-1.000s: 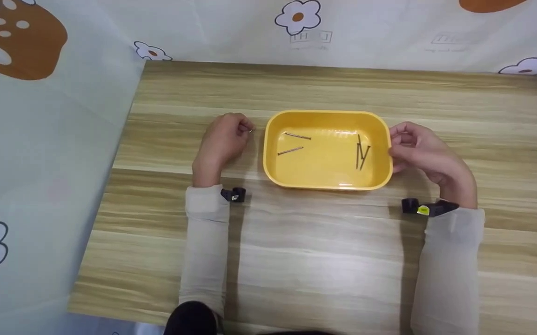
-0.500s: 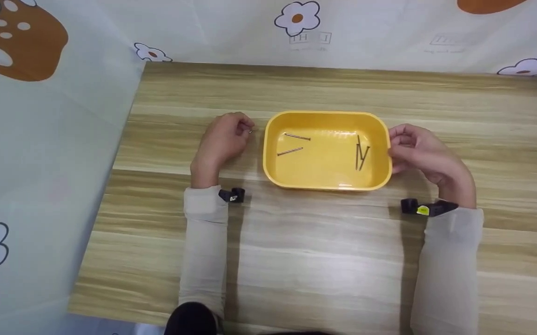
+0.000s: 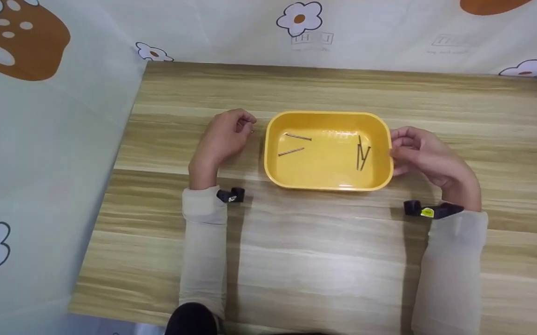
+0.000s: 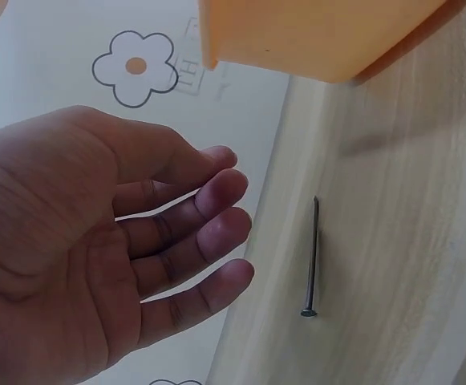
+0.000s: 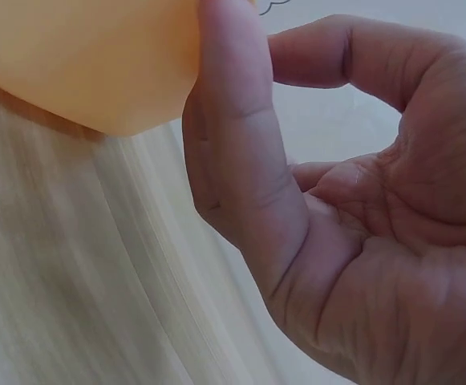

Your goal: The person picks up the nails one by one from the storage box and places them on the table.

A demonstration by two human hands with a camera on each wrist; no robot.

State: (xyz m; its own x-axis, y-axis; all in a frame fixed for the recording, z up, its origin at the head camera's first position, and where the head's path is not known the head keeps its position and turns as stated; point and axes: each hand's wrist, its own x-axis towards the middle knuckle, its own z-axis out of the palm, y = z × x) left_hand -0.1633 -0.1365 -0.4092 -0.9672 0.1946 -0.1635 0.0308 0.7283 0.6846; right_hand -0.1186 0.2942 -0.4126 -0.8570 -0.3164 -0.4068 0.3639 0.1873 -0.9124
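A yellow plastic box (image 3: 329,184) stands on the wooden table, with several nails inside: two apart at the left, such as one nail (image 3: 291,151), and a cluster of nails (image 3: 362,157) at the right. My left hand (image 3: 224,138) hovers beside the box's left end, fingers loosely bent. In the left wrist view its fingertips hold nothing, and a single nail (image 4: 313,257) lies on the table beside them, head toward the camera. My right hand (image 3: 429,156) holds the box's right end, thumb at the rim and fingers against the outer wall.
The wooden table (image 3: 324,260) extends to both sides and in front of the box. A white wall covering (image 3: 231,32) with printed flowers rises along the back and left edges. A dark round object (image 3: 191,319) shows at the bottom edge.
My left hand has loosened and its fingertips have shifted slightly up and away from the nail. The right hand and the box have stayed in place.
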